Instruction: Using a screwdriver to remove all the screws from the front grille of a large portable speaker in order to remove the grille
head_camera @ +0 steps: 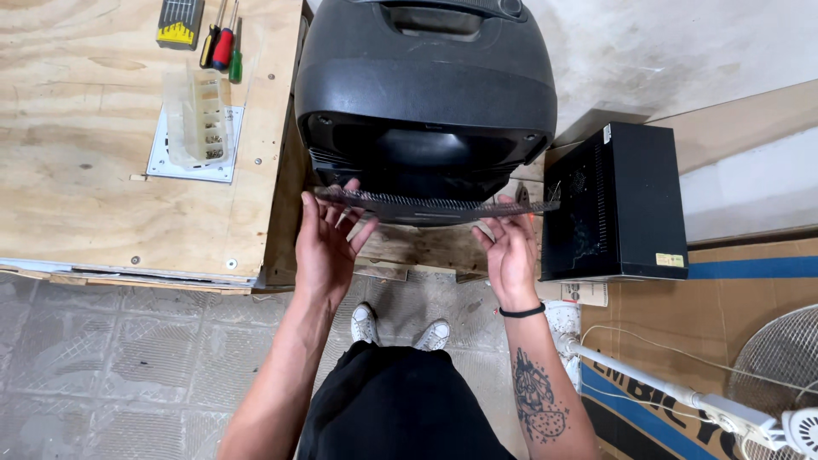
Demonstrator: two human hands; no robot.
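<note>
Hands [417, 247] under perforated, perhaps metal grille [430, 205]

Plywood bench top [102, 170] carried a clear compartment box [198, 119] of small parts sitting on a white plate [162, 163], screwdrivers [223, 38] and a yellow-and-black bit case [179, 21] near the far edge. Big black speaker cabinet [426, 94] sat just beside the bench on a lower wooden pallet [417, 247]. Black box [618, 200] stood beside it on cardboard [750, 281]. Tiled floor [111, 366] below.
</note>
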